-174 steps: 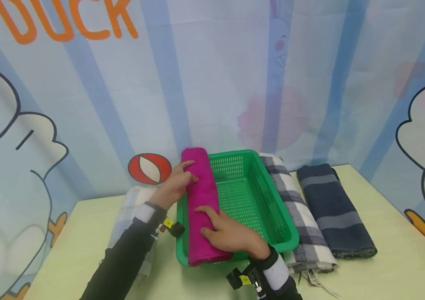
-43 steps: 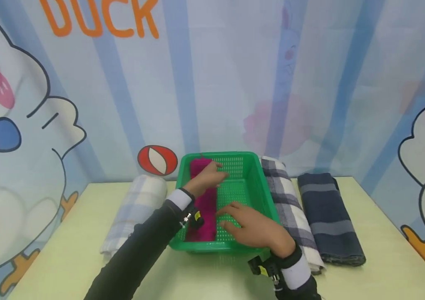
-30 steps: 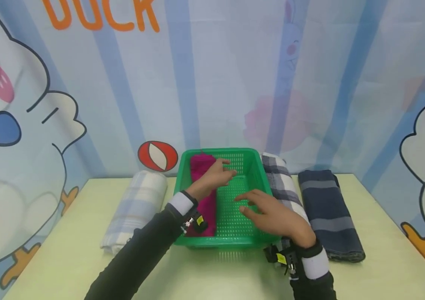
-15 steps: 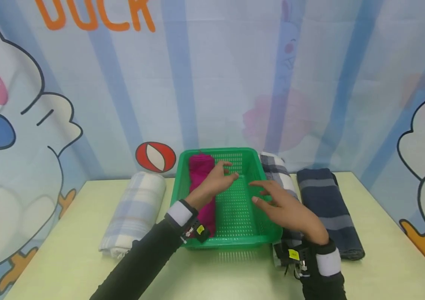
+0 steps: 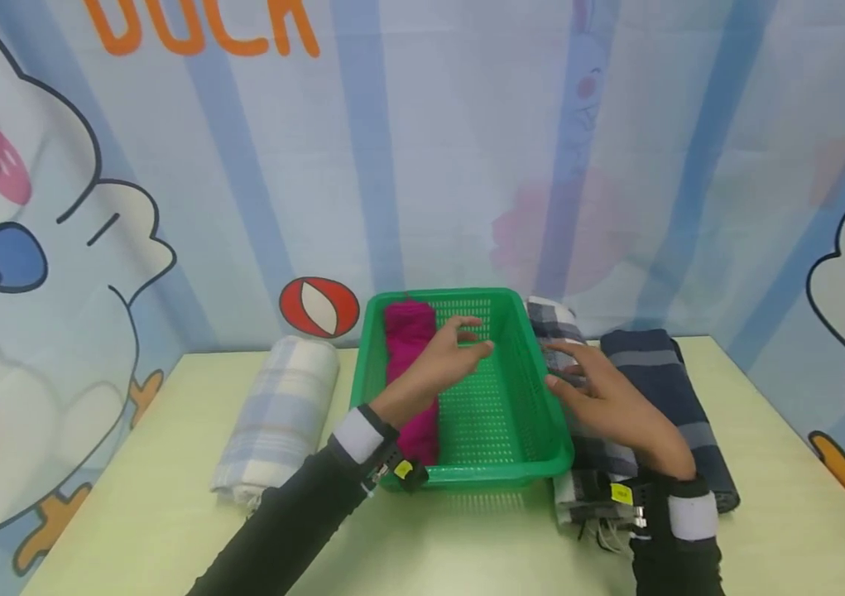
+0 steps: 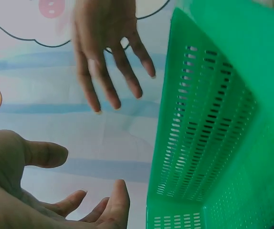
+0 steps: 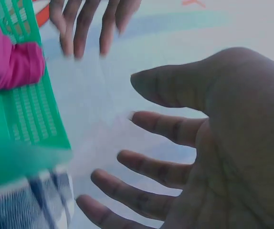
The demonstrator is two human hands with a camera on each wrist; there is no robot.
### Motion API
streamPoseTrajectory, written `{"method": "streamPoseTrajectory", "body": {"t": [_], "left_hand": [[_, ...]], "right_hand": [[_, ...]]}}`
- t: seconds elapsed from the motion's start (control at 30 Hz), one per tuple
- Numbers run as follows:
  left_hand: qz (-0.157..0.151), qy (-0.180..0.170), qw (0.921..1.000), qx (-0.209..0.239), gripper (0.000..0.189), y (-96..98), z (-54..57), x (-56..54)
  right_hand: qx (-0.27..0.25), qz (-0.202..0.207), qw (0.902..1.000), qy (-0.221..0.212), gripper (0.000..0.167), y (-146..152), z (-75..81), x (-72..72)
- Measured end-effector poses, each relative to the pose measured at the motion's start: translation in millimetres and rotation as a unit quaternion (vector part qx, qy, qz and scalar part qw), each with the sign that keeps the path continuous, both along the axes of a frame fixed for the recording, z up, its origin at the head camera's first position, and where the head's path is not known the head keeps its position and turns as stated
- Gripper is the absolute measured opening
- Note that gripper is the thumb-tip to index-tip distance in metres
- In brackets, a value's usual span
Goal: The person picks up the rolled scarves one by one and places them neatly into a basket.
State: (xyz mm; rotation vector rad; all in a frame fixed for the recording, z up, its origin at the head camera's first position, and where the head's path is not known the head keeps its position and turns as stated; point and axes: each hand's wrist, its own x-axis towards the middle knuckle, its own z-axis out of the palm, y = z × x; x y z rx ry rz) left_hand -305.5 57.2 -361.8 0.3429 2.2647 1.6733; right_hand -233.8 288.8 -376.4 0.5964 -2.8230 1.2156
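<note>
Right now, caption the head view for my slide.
Left hand over green basket holding magenta cloth; right hand above gray-checked cloth.

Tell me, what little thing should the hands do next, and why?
I'd probably lower the right hand onto the dark-and-white checked cloth: that hand holds nothing and appears above it, and the green basket has bare floor beside the pink cloth.

Orange "DUCK" lettering, top-cropped, on the backdrop
</note>
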Motion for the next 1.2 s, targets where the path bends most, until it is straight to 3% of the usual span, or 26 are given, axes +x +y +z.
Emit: {"method": "streamPoseTrajectory", "body": {"t": [0.37, 0.6, 0.93, 1.2], "left_hand": [[0.000, 0.003, 0.9995, 0.033, 0.052, -4.0, -1.7, 14.3], [-0.007, 0.010, 0.9983, 0.056, 0.050, -2.5, -7.3, 20.1], [-0.025, 0.035, 0.9980, 0.046, 0.050, 0.5, -8.9, 34.3], [-0.020, 0.061, 0.9960, 0.062, 0.052, 1.6, -15.1, 45.3]], "right_hand": [[0.019, -0.065, 0.9969, -0.040, 0.065, 33, -17.9, -5.5], [0.032, -0.093, 0.9946, -0.035, 0.062, 39, -26.1, -10.4], [0.032, -0.125, 0.9900, -0.057, 0.063, 50, -30.2, -16.6], [0.041, -0.133, 0.9885, -0.058, 0.061, 58, -40.6, -21.1]]}}
